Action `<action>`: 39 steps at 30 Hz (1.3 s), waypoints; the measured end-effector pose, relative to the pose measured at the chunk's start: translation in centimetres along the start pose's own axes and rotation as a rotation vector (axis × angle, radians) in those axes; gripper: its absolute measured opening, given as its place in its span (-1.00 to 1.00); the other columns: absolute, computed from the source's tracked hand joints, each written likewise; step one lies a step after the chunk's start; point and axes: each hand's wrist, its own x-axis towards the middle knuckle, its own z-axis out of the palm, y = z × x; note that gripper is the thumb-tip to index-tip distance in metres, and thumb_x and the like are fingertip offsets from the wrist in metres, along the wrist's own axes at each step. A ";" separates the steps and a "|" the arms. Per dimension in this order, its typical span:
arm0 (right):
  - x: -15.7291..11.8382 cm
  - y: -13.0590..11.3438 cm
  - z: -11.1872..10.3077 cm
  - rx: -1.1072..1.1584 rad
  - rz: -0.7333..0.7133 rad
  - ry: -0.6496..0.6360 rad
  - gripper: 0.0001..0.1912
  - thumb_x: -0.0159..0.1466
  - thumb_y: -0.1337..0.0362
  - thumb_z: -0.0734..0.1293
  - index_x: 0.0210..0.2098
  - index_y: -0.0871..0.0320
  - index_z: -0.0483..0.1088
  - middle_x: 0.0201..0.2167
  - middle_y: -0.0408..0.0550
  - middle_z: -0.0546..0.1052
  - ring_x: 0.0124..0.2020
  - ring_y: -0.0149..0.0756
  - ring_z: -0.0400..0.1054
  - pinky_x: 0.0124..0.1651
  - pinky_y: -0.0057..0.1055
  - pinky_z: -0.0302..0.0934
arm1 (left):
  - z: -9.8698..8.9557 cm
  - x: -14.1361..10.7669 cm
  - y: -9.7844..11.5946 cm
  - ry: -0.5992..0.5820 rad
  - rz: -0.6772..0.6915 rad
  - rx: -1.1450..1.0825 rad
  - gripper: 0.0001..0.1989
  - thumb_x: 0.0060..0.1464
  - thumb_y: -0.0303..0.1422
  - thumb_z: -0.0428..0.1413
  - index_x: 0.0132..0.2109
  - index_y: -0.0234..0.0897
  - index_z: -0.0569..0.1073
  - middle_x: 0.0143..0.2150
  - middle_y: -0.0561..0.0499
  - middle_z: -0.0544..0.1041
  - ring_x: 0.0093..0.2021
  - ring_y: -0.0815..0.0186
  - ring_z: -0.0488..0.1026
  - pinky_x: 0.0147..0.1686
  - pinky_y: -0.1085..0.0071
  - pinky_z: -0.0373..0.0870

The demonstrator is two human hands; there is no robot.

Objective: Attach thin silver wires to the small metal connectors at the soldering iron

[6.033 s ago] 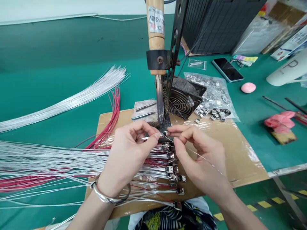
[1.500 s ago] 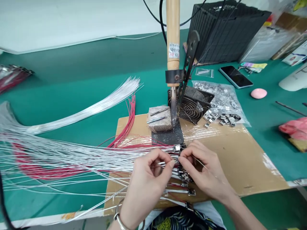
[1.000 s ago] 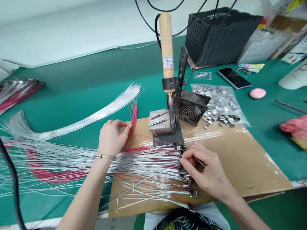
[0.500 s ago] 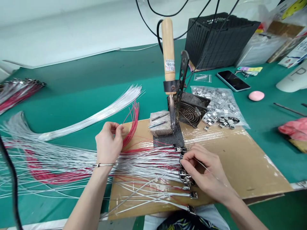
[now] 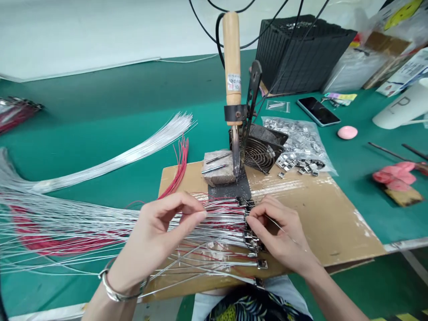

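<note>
Column of small metal connectors on a cardboard sheet, close to the body, silver and red wires fanning from them toward 9 o'clock. Right hand at the column, fingers curled, tips against the upper connectors, a thin wire lying beside the palm; whether gripping, impossible to tell. Left hand over the wires just left of the connectors, fingers curved, thumb and fingertips close together; closed on a wire or not, also unclear.

At 12 o'clock, a soldering iron with a wooden handle, clamped upright on a stand, tip down beside a rough brick. At 1 o'clock, a caged fan; at 2, a plastic bag of silver parts and a loose heap. Farther out at 2, a phone. At 10, a long bundle of silver wire on the green worktop.
</note>
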 end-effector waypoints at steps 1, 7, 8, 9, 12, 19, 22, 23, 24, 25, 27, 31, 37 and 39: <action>0.0 -0.1 0.0 -0.002 -0.003 0.004 -0.79 0.36 0.37 0.37 -0.43 0.14 0.40 -0.48 -0.17 0.41 -0.39 -0.35 0.26 -0.31 -0.35 0.12 | 0.7 -0.1 0.2 -0.035 -0.009 -0.002 -0.91 0.22 -0.36 0.26 -0.30 -0.14 0.57 -0.40 0.10 0.54 -0.39 0.37 0.39 -0.39 0.47 0.32; 0.1 -0.3 0.1 0.003 0.013 0.021 -0.81 0.34 0.38 0.39 -0.42 0.14 0.42 -0.50 -0.19 0.40 -0.40 -0.36 0.26 -0.32 -0.36 0.12 | 3.8 -0.2 0.8 -0.144 -0.034 -0.042 -0.91 0.21 -0.37 0.26 -0.29 -0.11 0.62 -0.39 0.09 0.60 -0.38 0.34 0.45 -0.40 0.44 0.34; 0.0 -0.2 0.1 0.004 0.017 0.024 -0.81 0.34 0.38 0.39 -0.43 0.14 0.41 -0.50 -0.20 0.41 -0.40 -0.36 0.26 -0.31 -0.36 0.12 | 4.2 -0.2 1.1 -0.165 -0.018 -0.058 -0.91 0.20 -0.38 0.26 -0.30 -0.10 0.63 -0.38 0.10 0.61 -0.38 0.35 0.46 -0.40 0.44 0.35; 0.0 -0.2 0.1 0.005 0.020 0.024 -0.80 0.34 0.38 0.39 -0.43 0.14 0.41 -0.49 -0.20 0.41 -0.40 -0.37 0.26 -0.31 -0.36 0.12 | 4.6 -0.2 1.4 -0.186 -0.001 -0.074 -0.90 0.19 -0.39 0.27 -0.30 -0.10 0.64 -0.37 0.10 0.62 -0.39 0.35 0.47 -0.40 0.44 0.35; 0.0 -0.1 0.1 0.012 0.021 0.026 -0.78 0.35 0.37 0.38 -0.44 0.14 0.39 -0.49 -0.19 0.42 -0.40 -0.37 0.26 -0.30 -0.36 0.12 | 5.7 -0.6 1.9 -0.206 0.065 -0.067 -0.88 0.18 -0.45 0.27 -0.29 -0.11 0.65 -0.36 0.12 0.63 -0.38 0.36 0.50 -0.39 0.45 0.38; -0.1 -0.4 -0.2 0.053 0.088 0.032 -0.77 0.39 0.30 0.37 -0.43 0.14 0.42 -0.48 -0.17 0.40 -0.38 -0.34 0.27 -0.30 -0.35 0.11 | 7.1 -1.2 0.6 0.065 0.125 0.135 -0.91 0.27 -0.42 0.18 -0.23 -0.15 0.54 -0.38 0.11 0.54 -0.45 0.36 0.38 -0.43 0.39 0.31; -0.2 -0.5 -0.3 0.112 0.143 0.042 -0.75 0.41 0.24 0.36 -0.42 0.14 0.44 -0.48 -0.18 0.37 -0.39 -0.35 0.25 -0.32 -0.36 0.10 | 7.3 -1.1 0.2 0.134 0.113 0.106 -0.90 0.27 -0.43 0.18 -0.24 -0.14 0.51 -0.37 0.11 0.52 -0.47 0.35 0.32 -0.44 0.38 0.29; -0.2 -0.6 -0.2 0.130 0.153 0.044 -0.74 0.41 0.23 0.36 -0.42 0.14 0.44 -0.48 -0.18 0.37 -0.39 -0.35 0.25 -0.32 -0.37 0.09 | 7.4 -1.1 0.2 0.143 0.122 0.102 -0.90 0.27 -0.43 0.19 -0.25 -0.14 0.51 -0.35 0.10 0.52 -0.43 0.34 0.34 -0.41 0.37 0.31; -0.2 -0.7 -0.2 0.144 0.161 0.047 -0.74 0.41 0.23 0.36 -0.42 0.14 0.44 -0.48 -0.18 0.38 -0.39 -0.35 0.25 -0.32 -0.37 0.09 | 7.5 -1.0 0.1 0.148 0.134 0.099 -0.89 0.27 -0.44 0.19 -0.25 -0.14 0.50 -0.31 0.08 0.53 -0.37 0.32 0.39 -0.33 0.36 0.35; -0.2 -0.7 -0.1 0.155 0.167 0.048 -0.74 0.41 0.22 0.36 -0.42 0.14 0.45 -0.48 -0.18 0.38 -0.39 -0.35 0.24 -0.32 -0.37 0.09 | 7.6 -1.0 0.1 0.153 0.141 0.095 -0.89 0.27 -0.44 0.18 -0.24 -0.14 0.50 -0.25 0.06 0.55 -0.27 0.29 0.45 -0.23 0.34 0.38; -0.2 -0.8 0.1 0.169 0.179 0.052 -0.74 0.41 0.21 0.37 -0.41 0.14 0.45 -0.47 -0.18 0.39 -0.39 -0.35 0.25 -0.32 -0.38 0.09 | 7.7 -1.1 0.0 0.153 0.136 0.070 -0.90 0.30 -0.45 0.16 -0.21 -0.14 0.48 -0.12 0.03 0.58 -0.06 0.25 0.50 -0.02 0.30 0.39; -0.2 -1.0 0.2 0.181 0.198 0.061 -0.73 0.42 0.20 0.36 -0.41 0.14 0.47 -0.47 -0.17 0.39 -0.39 -0.36 0.25 -0.34 -0.38 0.09 | 7.8 -1.3 -0.2 0.107 0.090 0.000 -0.88 0.34 -0.47 0.12 -0.15 -0.11 0.45 -0.12 0.10 0.60 -0.06 0.34 0.55 -0.02 0.39 0.44; -0.1 -1.0 0.4 0.172 0.177 0.085 -0.76 0.42 0.23 0.36 -0.39 0.14 0.49 -0.47 -0.17 0.40 -0.40 -0.36 0.26 -0.36 -0.39 0.10 | 8.0 -0.9 0.0 0.111 0.117 0.012 -0.85 0.33 -0.51 0.11 -0.17 -0.12 0.45 -0.17 0.13 0.60 -0.12 0.41 0.56 -0.08 0.50 0.46; 0.0 -1.0 0.4 0.153 0.165 0.104 -0.77 0.42 0.25 0.36 -0.39 0.13 0.49 -0.45 -0.17 0.42 -0.39 -0.36 0.28 -0.34 -0.39 0.13 | 8.1 -0.8 0.0 0.118 0.121 0.014 -0.86 0.33 -0.50 0.11 -0.17 -0.13 0.45 -0.16 0.11 0.60 -0.11 0.39 0.56 -0.08 0.47 0.47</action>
